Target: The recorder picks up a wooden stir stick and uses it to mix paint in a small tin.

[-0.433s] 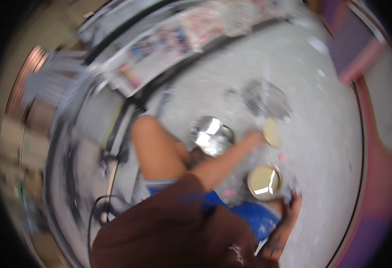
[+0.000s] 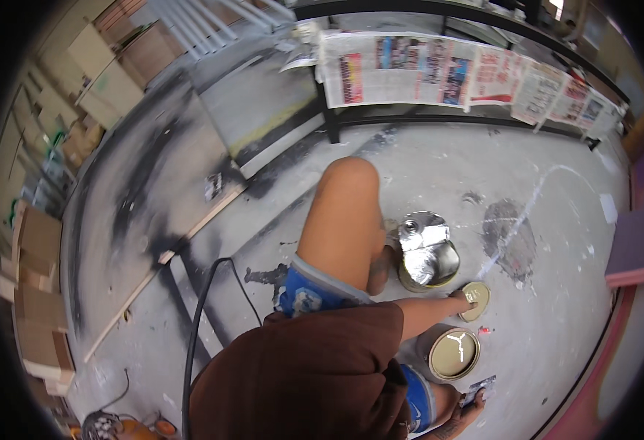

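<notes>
My left hand [image 2: 457, 303] reaches out to the right, its fingers closed at the near edge of a round cream-coated tin lid [image 2: 477, 297]. Just nearer stands an open round tin [image 2: 450, 357] with pale cream paint inside. Beyond the lid is a shiny metal can [image 2: 430, 268], its top cut and folded up. Low at the right, my right hand [image 2: 474, 405] grips a flat, rectangular, paint-smeared piece [image 2: 481, 389]; its exact kind is unclear.
A black frame [image 2: 334, 121] hung with newspaper sheets [image 2: 424, 71] stands ahead. A dark-smeared panel [image 2: 146, 176] and a wood strip [image 2: 204, 222] lie left. A black hose [image 2: 193, 330] curves beside me. A dark stain [image 2: 509, 238] marks the floor; purple-pink panels [image 2: 634, 249] stand right.
My view has turned, so the tins and hands appear lower and farther right, and the blur has cleared. The left hand stays at the lid.
</notes>
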The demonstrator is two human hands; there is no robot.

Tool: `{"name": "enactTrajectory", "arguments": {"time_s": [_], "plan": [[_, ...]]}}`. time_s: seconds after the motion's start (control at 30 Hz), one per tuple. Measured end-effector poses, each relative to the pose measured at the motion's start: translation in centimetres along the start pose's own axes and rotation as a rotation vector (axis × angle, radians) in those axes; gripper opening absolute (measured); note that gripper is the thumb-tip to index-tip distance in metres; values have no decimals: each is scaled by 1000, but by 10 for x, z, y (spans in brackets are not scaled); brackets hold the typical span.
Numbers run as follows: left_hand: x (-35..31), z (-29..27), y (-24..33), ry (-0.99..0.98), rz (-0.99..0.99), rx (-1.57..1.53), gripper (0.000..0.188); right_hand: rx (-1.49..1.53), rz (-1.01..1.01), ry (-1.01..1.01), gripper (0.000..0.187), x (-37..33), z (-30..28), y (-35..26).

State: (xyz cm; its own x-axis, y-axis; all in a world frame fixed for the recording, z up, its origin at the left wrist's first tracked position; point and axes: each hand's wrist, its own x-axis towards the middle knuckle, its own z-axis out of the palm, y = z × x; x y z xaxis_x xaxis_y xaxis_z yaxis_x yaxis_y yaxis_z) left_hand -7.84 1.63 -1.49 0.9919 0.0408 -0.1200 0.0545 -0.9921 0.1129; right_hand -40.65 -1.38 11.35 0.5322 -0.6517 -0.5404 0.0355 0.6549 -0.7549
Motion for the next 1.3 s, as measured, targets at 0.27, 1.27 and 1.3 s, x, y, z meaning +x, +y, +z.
{"name": "enactTrajectory", "arguments": {"time_s": [0.27, 1.27, 1.3], "plan": [[-22, -137, 16, -711, 653, -1123, 88, 124, -161, 115, 34, 68, -2, -72], [113, -590, -208, -361, 144, -1578, 104, 72, 280, -488, 18, -134, 667, -251], [120, -577, -231, -313, -9, -1603, 96, 107, 299, -365, 18, -160, 705, -247]]}}
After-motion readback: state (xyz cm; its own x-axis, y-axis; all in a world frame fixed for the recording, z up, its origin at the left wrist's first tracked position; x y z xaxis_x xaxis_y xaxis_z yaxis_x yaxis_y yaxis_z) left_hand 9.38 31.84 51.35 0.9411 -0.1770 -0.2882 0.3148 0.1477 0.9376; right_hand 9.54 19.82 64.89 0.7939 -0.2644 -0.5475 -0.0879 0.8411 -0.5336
